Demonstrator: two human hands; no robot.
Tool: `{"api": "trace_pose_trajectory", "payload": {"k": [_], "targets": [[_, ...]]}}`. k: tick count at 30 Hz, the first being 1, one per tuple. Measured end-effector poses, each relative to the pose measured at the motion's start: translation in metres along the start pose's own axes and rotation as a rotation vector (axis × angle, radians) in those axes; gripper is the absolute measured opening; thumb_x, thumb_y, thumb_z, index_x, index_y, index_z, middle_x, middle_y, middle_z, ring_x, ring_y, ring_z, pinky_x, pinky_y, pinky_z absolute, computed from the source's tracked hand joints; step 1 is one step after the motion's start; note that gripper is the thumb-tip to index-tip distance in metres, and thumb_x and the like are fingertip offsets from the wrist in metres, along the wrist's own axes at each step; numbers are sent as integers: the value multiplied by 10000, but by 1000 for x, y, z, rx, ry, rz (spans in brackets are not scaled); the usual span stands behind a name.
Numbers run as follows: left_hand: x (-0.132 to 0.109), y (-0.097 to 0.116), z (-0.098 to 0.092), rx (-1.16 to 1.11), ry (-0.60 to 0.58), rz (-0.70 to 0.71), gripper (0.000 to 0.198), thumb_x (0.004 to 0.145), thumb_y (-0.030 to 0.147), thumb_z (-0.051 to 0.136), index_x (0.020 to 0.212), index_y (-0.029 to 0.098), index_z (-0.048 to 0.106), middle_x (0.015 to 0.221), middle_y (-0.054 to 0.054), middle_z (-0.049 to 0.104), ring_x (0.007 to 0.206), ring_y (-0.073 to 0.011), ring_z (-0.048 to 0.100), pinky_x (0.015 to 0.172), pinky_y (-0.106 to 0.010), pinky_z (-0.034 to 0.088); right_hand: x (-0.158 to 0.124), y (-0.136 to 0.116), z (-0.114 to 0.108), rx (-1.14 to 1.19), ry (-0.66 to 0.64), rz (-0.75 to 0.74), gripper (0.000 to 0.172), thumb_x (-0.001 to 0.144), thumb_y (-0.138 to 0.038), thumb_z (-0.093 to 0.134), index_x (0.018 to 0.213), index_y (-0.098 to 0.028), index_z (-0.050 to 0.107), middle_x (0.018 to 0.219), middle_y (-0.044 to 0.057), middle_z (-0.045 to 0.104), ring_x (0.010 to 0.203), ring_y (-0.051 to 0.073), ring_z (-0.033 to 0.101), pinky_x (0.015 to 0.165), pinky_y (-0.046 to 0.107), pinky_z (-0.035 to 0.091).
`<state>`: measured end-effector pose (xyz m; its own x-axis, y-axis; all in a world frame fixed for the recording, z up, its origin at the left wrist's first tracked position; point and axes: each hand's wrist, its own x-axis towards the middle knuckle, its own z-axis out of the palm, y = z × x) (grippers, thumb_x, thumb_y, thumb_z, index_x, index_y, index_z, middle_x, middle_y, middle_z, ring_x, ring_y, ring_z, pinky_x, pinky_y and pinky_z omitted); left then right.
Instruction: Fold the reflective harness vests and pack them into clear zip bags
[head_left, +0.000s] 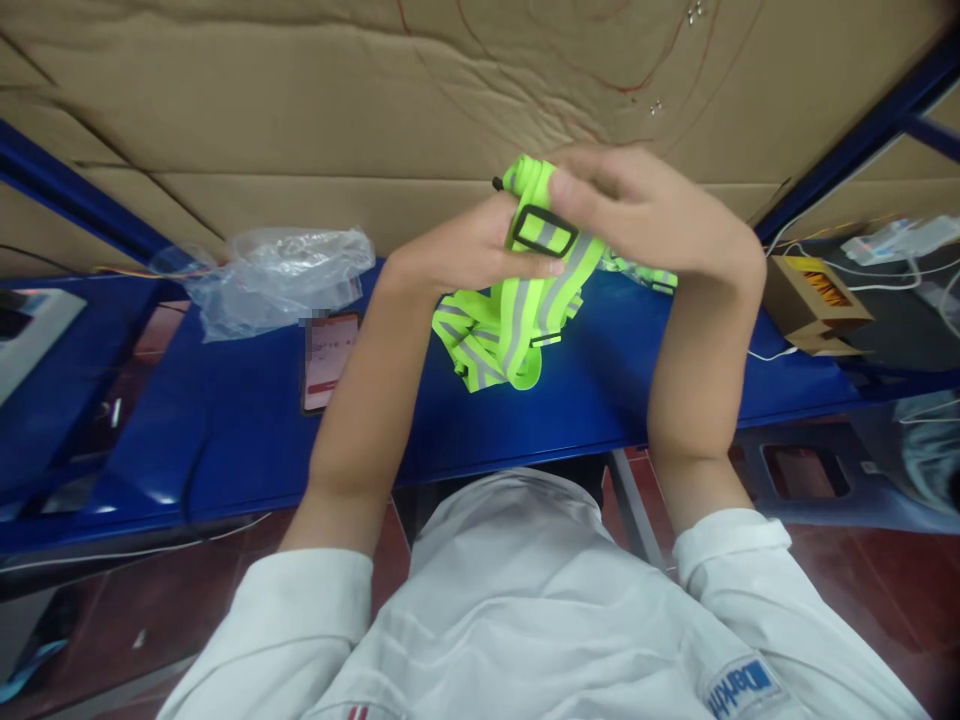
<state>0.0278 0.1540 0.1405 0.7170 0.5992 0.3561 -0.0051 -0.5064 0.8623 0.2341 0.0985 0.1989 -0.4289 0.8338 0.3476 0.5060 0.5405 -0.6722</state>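
The strap (517, 320) is a bright yellow-green band with a grey stripe running along its length, and it is in the upper middle of the frame. Its top end is wound into a thick roll, with a small black piece sticking out at the roll's left side. Just below the roll, a black rectangular buckle (541, 250) lies tilted, the band showing through its opening. From there the strap hangs in long folds, and its lower part gathers in a loose, twisted heap over the blue table (465, 430), curling into a loop at the bottom. A smaller patch of the same green shows beyond the right wrist, partly hidden by it; whether it joins the strap cannot be told.

The left hand (480, 245) is closed around the strap from the left side, its thumb stretched across the band just under the buckle. The right hand (630, 205), slightly blurred, comes in from the right with bent fingers, gripping the roll with its thumb against the roll's right side; its fingertips are hard to make out.
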Motion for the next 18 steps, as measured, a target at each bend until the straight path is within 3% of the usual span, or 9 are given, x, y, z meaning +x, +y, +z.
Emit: {"api": "trace_pose_trajectory", "payload": {"k": [3, 8, 13, 18], "targets": [[-1, 4, 1, -44, 29, 15, 359, 773, 384, 934, 1039, 214, 764, 1041, -25, 776, 1010, -235, 703, 912, -336, 586, 0, -8, 4, -242, -32, -178, 517, 972, -717, 687, 1192, -251, 736, 1256, 73, 740, 1140, 316, 640, 1027, 443, 466], [-5, 7, 4, -266, -7, -53, 398, 740, 347, 982, 1026, 203, 746, 1026, -24, 784, 1056, -255, 751, 934, -362, 622, 4, -10, 11, -228, 64, -172, 389, 946, -519, 798, 1200, -230, 743, 1335, 53, 749, 1166, 282, 670, 1075, 413, 481], [3, -12, 10, -363, 10, -152, 486, 673, 376, 1029, 1037, 202, 759, 1019, -27, 807, 980, -236, 759, 890, -348, 649, 6, -4, 9, -236, 120, -151, 327, 928, -441, 825, 1172, -231, 767, 1228, 50, 774, 1106, 280, 675, 1017, 409, 487], [6, -20, 13, -331, -59, -184, 446, 684, 296, 976, 1061, 175, 772, 1039, -24, 805, 966, -245, 794, 864, -330, 655, 11, 4, 9, -202, 180, -67, 227, 868, -413, 873, 960, -250, 745, 974, 24, 741, 887, 243, 596, 839, 380, 455]]}}
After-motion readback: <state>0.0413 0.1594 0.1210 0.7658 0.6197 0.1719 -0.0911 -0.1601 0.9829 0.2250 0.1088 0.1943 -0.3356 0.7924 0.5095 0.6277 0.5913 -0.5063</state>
